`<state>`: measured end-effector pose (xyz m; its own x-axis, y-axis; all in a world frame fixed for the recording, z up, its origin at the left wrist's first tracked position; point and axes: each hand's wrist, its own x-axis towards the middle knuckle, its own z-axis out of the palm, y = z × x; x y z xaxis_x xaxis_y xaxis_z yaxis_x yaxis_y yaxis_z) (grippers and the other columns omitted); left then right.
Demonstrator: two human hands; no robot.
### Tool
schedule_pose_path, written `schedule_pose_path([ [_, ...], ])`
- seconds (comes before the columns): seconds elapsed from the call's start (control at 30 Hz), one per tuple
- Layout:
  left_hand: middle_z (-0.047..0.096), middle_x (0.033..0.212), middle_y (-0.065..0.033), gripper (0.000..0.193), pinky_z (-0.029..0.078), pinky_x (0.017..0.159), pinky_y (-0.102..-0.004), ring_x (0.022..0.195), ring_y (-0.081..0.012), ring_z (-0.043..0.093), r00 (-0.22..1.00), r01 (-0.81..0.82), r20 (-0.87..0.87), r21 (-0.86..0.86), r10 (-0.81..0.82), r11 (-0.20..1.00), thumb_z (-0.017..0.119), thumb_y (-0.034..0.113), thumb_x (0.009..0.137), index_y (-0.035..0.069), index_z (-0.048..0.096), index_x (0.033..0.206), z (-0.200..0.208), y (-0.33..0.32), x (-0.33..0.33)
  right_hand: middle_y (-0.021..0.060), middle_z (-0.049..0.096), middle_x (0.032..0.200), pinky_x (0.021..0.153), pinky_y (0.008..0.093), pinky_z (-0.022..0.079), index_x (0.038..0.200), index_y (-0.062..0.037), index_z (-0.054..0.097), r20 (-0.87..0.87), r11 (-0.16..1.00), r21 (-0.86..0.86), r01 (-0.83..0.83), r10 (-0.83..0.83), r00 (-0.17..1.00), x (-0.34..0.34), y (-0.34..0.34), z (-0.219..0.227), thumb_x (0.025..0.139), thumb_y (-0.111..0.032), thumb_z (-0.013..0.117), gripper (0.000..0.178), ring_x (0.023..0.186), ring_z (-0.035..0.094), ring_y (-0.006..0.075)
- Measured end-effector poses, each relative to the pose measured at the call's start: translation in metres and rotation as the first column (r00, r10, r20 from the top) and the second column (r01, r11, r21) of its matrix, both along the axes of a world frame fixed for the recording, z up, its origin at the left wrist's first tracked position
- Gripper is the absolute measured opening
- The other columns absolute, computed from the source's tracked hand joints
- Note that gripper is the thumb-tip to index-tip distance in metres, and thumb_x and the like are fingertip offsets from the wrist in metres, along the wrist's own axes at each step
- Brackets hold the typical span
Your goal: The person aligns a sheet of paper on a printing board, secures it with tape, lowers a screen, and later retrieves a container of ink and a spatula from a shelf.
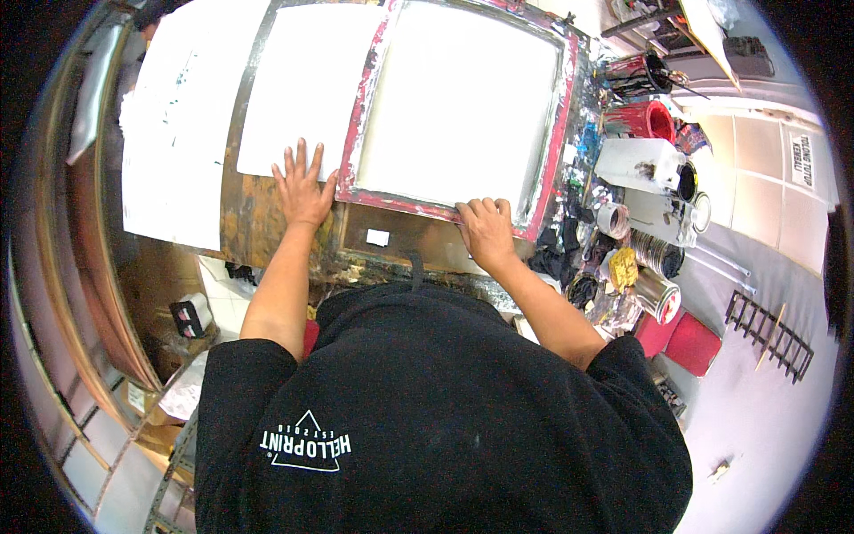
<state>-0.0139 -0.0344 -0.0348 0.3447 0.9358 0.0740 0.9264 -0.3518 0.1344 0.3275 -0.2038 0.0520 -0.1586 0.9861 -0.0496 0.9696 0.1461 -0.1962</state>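
Black shirt (463,392) fills the lower centre. Upper left of centre, the left hand (307,198) spreads open, fingers on a thin, probably crease-prone white sheet (307,84). Upper centre, the red-edged frame (362,125) looks stiff, best held by its rim; the right hand (490,233) curls at its lower edge. Containers (656,295) crowd the right; leftward seems roomier.
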Motion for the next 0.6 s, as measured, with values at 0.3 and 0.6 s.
schedule_pose_path([
  [0.3,0.019,0.172,-0.0031,0.066,0.004,0.124,-0.0677,0.158,-0.0337,0.017,0.999,0.014,-0.033,0.008,-0.014,1.0,0.053,0.054,0.101,0.035,0.034,0.161,0.009,-0.003,0.002,0.0061,0.065,0.098,0.093,0.0469,0.038,0.11,-0.0104,0.069,0.029,1.0,-0.019,-0.015,0.016,0.999,0.001,0.0,0.005,0.09,-0.017,0.065,0.022,0.099,0.061,0.0237],
  [0.6,0.023,0.171,-0.0077,0.065,0.006,0.122,-0.0693,0.156,-0.0387,0.02,0.999,0.029,0.016,0.033,-0.029,0.999,0.055,0.049,0.101,0.029,0.038,0.16,0.006,-0.005,-0.002,0.0058,0.065,0.1,0.094,0.047,0.039,0.114,-0.0106,0.068,0.056,0.998,-0.058,-0.037,0.04,0.998,0.001,0.002,0.005,0.09,-0.017,0.064,0.025,0.101,0.061,0.0233],
])
